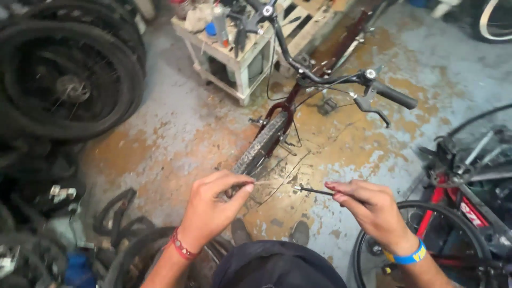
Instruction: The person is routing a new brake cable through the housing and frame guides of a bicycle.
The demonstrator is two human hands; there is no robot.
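Observation:
My left hand [213,205] pinches the thin end of a bare metal cable [264,182] between thumb and forefinger. My right hand [368,205] grips a black cable housing [312,190] whose tip points toward the left hand; the two ends nearly meet. Both hands hover over the front wheel [261,144] of a dark red bicycle [320,69]. Its black handlebar [392,95] with a brake lever lies up and to the right. A red band circles my left wrist, a blue one the right.
Stacked tyres and wheels [64,80] fill the left side. A white wooden pallet bench [240,48] with tools stands at the top. A red bicycle with a wheel [453,224] crowds the right. Loose tyres [120,224] lie at the lower left on worn concrete.

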